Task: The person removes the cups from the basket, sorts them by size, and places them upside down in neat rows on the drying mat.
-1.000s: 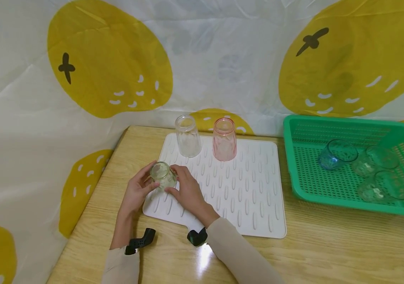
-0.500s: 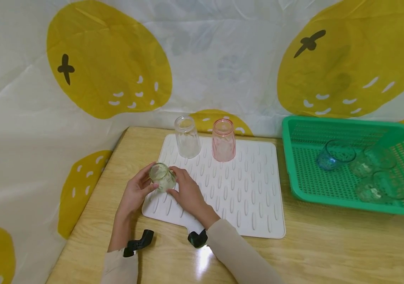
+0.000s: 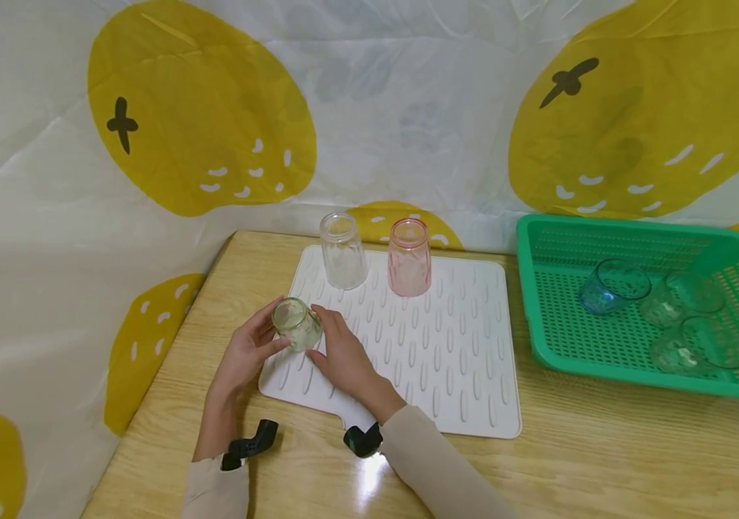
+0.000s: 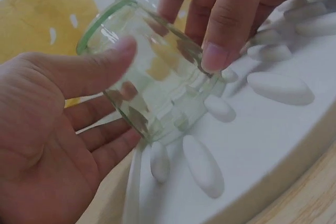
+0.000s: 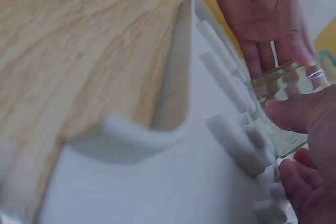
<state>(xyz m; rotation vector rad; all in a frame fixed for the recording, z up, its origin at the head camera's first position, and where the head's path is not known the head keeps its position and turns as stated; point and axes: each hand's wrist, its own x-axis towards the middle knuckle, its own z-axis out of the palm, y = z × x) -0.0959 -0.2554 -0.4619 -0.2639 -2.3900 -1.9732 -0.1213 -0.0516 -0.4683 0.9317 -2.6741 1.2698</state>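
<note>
Green-tinted glass [image 3: 302, 329] held between my left hand [image 3: 249, 349] and right hand [image 3: 343, 353], tilted over the near left part of the white ridged mat [image 3: 473, 303]; whether its lower edge touches the mat I cannot tell. My left thumb lies across the near side and the fingers bend behind it, spread apart; my right thumb and fingers close on the opposite side, so each hand is parted only by the glass. Progress, as I judge it: about midway, with two pieces placed, one in hand and three left. Placed are the clear glass [image 3: 344, 256] and, to its right and apart from it, the pink glass [image 3: 410, 259], both standing at the mat's far side, apparently mouth down. Left are those in the green basket [image 3: 528, 288] on the wooden table [image 3: 603, 447]: a blue glass [image 3: 614, 287] and two colourless glasses [image 3: 700, 344], all tilted and grouped near one another. I see nothing inside any glass; the green-tinted one shows only my fingers through its wall.
</note>
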